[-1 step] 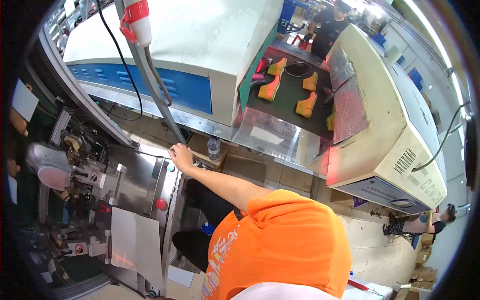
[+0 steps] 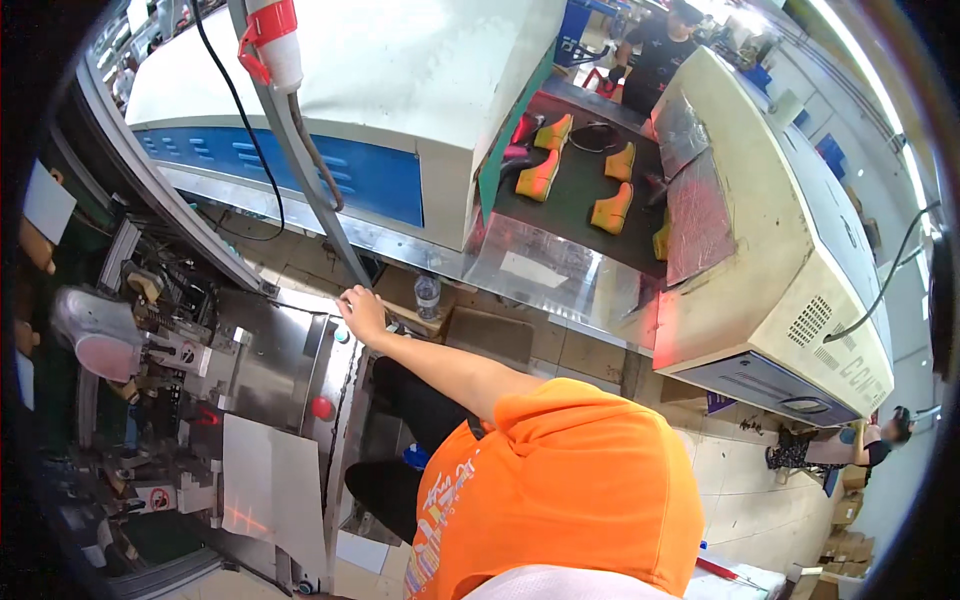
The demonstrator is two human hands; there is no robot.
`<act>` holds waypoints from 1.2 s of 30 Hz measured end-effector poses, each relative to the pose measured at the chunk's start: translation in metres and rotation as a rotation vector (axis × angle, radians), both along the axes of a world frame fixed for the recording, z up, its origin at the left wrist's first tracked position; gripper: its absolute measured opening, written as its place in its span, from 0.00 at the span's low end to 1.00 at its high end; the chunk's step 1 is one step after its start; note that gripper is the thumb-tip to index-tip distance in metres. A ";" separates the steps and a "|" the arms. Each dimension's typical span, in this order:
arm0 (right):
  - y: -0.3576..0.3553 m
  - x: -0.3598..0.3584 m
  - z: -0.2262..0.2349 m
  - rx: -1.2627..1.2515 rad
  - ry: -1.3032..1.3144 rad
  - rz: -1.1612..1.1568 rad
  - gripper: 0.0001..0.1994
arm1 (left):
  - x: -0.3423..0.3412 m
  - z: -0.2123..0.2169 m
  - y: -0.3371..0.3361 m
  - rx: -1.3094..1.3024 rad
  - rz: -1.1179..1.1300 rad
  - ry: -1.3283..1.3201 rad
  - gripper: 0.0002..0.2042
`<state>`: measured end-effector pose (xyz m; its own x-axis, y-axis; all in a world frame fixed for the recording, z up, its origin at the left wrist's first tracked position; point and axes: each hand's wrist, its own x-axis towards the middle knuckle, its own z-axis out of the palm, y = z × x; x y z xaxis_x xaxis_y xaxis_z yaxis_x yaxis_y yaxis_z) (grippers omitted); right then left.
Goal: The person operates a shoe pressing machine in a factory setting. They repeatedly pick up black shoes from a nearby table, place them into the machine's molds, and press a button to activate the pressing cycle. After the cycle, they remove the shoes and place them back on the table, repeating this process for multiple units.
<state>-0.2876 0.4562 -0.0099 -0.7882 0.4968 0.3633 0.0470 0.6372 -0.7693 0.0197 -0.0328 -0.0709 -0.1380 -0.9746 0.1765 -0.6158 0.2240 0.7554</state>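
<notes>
My right hand reaches out from the orange sleeve and rests at the corner of a metal machine bed. Its fingers are loosely bent and apart, with nothing visible in them. Right beside the hand is a teal button, and a red mushroom button sits farther along the same edge. A white panel with a red light cross on it hangs at the machine's near side. Clamps and a rounded grey pad fill the machine's left part. My left hand does not show.
Yellow shoe uppers stand on a dark conveyor between two large housings. A clear bottle stands beyond my hand. A grey post with a red-and-white plug rises nearby. One person is behind the conveyor, another far right.
</notes>
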 end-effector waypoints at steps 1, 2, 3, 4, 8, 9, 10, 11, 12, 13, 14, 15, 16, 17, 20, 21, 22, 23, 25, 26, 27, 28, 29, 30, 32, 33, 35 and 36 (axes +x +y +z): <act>0.000 0.000 -0.001 0.003 -0.005 0.006 0.08 | 0.000 0.000 0.001 0.002 0.000 0.000 0.28; 0.000 0.000 -0.001 0.006 -0.010 0.013 0.08 | -0.002 0.001 0.002 0.004 -0.004 -0.002 0.28; 0.002 -0.001 -0.002 -0.006 -0.001 0.018 0.08 | -0.003 0.001 0.003 0.005 -0.007 0.004 0.28; 0.002 -0.002 -0.004 -0.021 0.010 0.026 0.08 | -0.004 0.002 0.003 0.007 -0.010 0.008 0.28; 0.012 0.002 -0.014 -0.129 0.104 0.002 0.09 | -0.006 0.004 0.002 0.010 -0.019 0.017 0.28; 0.018 0.007 -0.017 -0.156 0.137 -0.032 0.10 | -0.006 0.006 0.002 0.011 -0.022 0.022 0.28; 0.030 0.019 -0.017 -0.153 0.135 0.037 0.13 | -0.005 0.006 0.003 0.014 -0.014 0.020 0.28; 0.046 0.039 -0.008 -0.211 0.079 0.094 0.13 | -0.004 0.007 0.003 0.015 -0.017 0.025 0.28; 0.062 0.057 -0.001 -0.309 0.074 0.104 0.13 | -0.005 0.006 0.005 0.019 -0.016 0.024 0.27; 0.088 0.072 -0.012 -0.200 0.077 0.060 0.13 | -0.009 0.008 0.007 0.020 -0.031 0.027 0.27; 0.110 0.093 -0.009 -0.309 0.044 0.005 0.13 | -0.009 0.009 0.007 0.024 -0.036 0.026 0.27; 0.136 0.110 -0.023 -0.233 0.030 -0.111 0.13 | -0.006 0.010 0.007 0.027 -0.035 0.031 0.27; 0.162 0.130 -0.019 -0.325 -0.083 -0.257 0.12 | -0.005 0.013 0.004 0.027 -0.042 0.029 0.27; 0.199 0.144 -0.055 -0.394 0.023 -0.457 0.12 | -0.004 0.013 0.003 0.030 -0.049 0.041 0.27; 0.296 0.188 -0.055 -1.057 0.291 -0.852 0.30 | 0.011 0.012 -0.013 0.055 -0.044 0.071 0.27; 0.326 0.201 -0.058 -1.123 0.278 -0.896 0.37 | 0.007 0.014 -0.010 0.074 -0.053 0.076 0.27; 0.348 0.206 -0.054 -1.193 0.253 -0.936 0.44 | 0.012 0.014 -0.013 0.092 -0.053 0.097 0.27; 0.364 0.205 -0.054 -1.258 0.238 -0.881 0.49 | 0.015 0.016 -0.018 0.125 -0.059 0.128 0.27; 0.384 0.193 -0.052 -1.239 0.118 -0.736 0.56 | 0.019 0.015 -0.027 0.209 -0.068 0.202 0.27; 0.393 0.184 -0.058 -1.155 0.014 -0.642 0.58 | 0.021 0.017 -0.034 0.264 -0.076 0.252 0.27; 0.394 0.166 -0.061 -1.201 0.035 -0.647 0.56 | 0.026 0.017 -0.040 0.300 -0.070 0.294 0.27; 0.389 0.145 -0.060 -1.250 0.053 -0.650 0.55 | 0.032 0.018 -0.046 0.337 -0.061 0.329 0.27; 0.385 0.124 -0.061 -1.295 0.071 -0.654 0.54 | 0.032 0.019 -0.045 0.331 -0.036 0.328 0.26; 0.385 0.104 -0.080 -0.963 0.013 -0.760 0.50 | 0.030 0.020 -0.045 0.333 -0.012 0.317 0.26; 0.400 0.056 -0.119 -0.287 0.001 -0.908 0.43 | 0.012 0.030 -0.031 0.498 -0.135 0.463 0.22; 0.388 0.040 -0.117 -0.327 -0.004 -0.842 0.40 | 0.017 0.032 -0.030 0.497 -0.111 0.446 0.25; 0.357 0.034 -0.101 -0.413 -0.026 -0.709 0.34 | 0.036 0.038 -0.034 0.488 -0.062 0.407 0.31; 0.336 0.039 -0.076 -0.542 -0.050 -0.704 0.32 | 0.045 0.041 -0.032 0.484 -0.025 0.379 0.32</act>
